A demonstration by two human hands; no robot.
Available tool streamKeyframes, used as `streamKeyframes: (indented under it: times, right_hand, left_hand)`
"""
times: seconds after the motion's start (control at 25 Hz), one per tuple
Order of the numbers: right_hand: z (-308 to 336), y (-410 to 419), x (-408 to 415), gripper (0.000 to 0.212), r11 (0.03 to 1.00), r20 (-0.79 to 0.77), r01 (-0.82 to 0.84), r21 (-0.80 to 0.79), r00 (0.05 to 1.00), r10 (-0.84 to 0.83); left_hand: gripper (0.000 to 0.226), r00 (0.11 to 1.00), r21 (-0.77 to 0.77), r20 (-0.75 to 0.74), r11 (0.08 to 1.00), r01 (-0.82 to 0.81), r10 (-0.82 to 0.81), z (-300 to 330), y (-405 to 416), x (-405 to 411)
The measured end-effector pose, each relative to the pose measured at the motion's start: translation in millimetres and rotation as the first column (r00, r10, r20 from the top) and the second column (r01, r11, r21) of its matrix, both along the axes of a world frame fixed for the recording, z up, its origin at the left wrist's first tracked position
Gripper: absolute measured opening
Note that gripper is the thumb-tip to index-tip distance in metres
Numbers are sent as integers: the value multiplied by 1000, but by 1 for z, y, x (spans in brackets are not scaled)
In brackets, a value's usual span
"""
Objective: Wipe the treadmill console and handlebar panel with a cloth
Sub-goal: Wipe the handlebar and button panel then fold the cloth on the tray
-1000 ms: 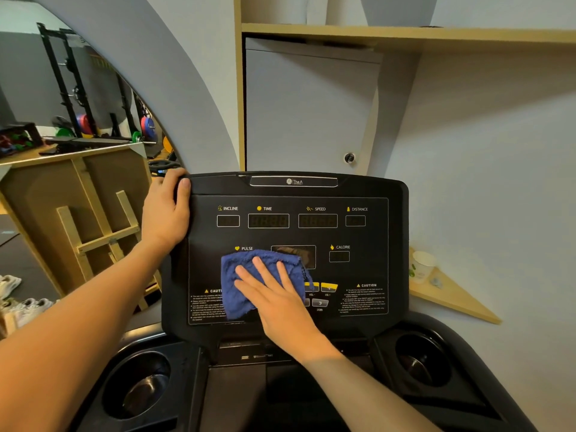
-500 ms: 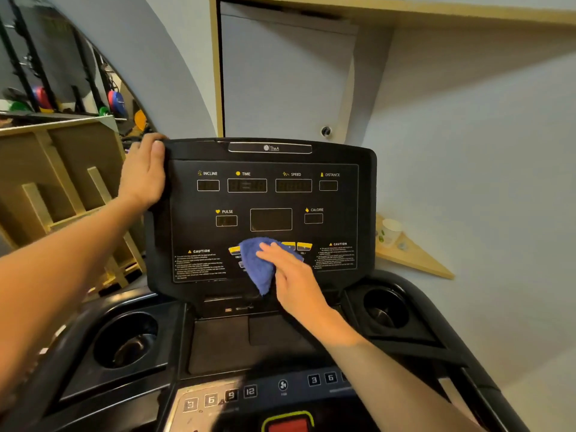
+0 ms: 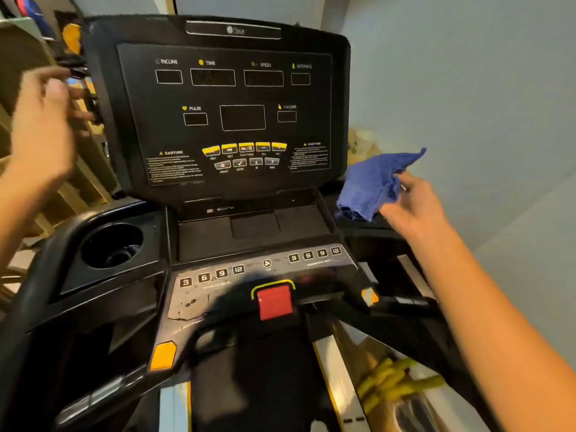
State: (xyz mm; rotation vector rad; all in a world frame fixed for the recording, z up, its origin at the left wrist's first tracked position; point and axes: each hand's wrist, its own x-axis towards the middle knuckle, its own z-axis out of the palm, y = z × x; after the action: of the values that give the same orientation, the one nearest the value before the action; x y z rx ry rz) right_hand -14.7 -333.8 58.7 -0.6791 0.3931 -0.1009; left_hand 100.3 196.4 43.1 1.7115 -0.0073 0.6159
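Both hands have left the treadmill console (image 3: 230,107) since the earlier frames: the right hand (image 3: 414,204), which was pressing the blue cloth (image 3: 371,185) against the button row, is now off the console's lower right corner, and the left hand (image 3: 40,126), which gripped the console's upper left corner, is now free of it, to the left of its edge. Right hand: fingers pinched on the cloth, which hangs bunched in the air just right of the console, one corner pointing up and to the right; whether its lower fold touches the treadmill frame below cannot be told. Left hand: blurred, fingers loosely spread and holding nothing, apart from the console's left edge. Console face uncovered, showing the labels INCLINE, TIME, SPEED, DISTANCE, PULSE and CALORIE, with a row of yellow buttons (image 3: 246,148) beneath the central display. Below the console: the handlebar panel (image 3: 218,275) with numbered keys, a fan symbol and a red safety key (image 3: 275,302) at its middle. Left of the console's base: a round cup holder (image 3: 112,244). Right of the console: a pale wall (image 3: 483,73).
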Motion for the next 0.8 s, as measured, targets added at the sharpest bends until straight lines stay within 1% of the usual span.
streamKeyframes:
  times: [0.04,0.08,0.12,0.2,0.28,0.36,0.56,0.68,0.8]
  right_hand:
    - [4,-4,-2,30,999,46,1,46,999,-3]
    - [6,-7,-8,29,997,79,-12,74,997,6]
    - [7,-7,-15,28,997,110,5,83,994,-14]
    - [11,-11,-28,28,995,137,-37,90,990,25]
    - [15,-14,-40,32,995,140,-61,78,989,50]
    - [23,-21,-51,30,993,142,-108,53,985,99]
    - [15,-55,-76,30,973,118,-226,56,969,218]
    - [4,-68,-84,26,969,86,-239,-65,966,244]
    - [-4,-68,-94,32,962,47,-260,-87,963,265]
  left_hand:
    - [54,1000,3,-8,1000,-6,6,16,-22,-18]
    - [42,999,71,-38,997,37,-34,30,-52,-36]
    - [33,998,111,-59,994,11,-4,38,-76,-53]
    - [26,1000,144,-13,989,22,-20,44,-107,-85]
    - [26,999,121,4,991,51,-52,46,-123,-106]
    - [26,998,134,-5,989,59,-59,48,-138,-128]
    - [30,999,150,-34,988,-29,34,39,-178,-189]
    - [35,994,126,-86,990,-61,72,25,-191,-217]
    - [36,985,154,-124,983,-104,123,15,-195,-241]
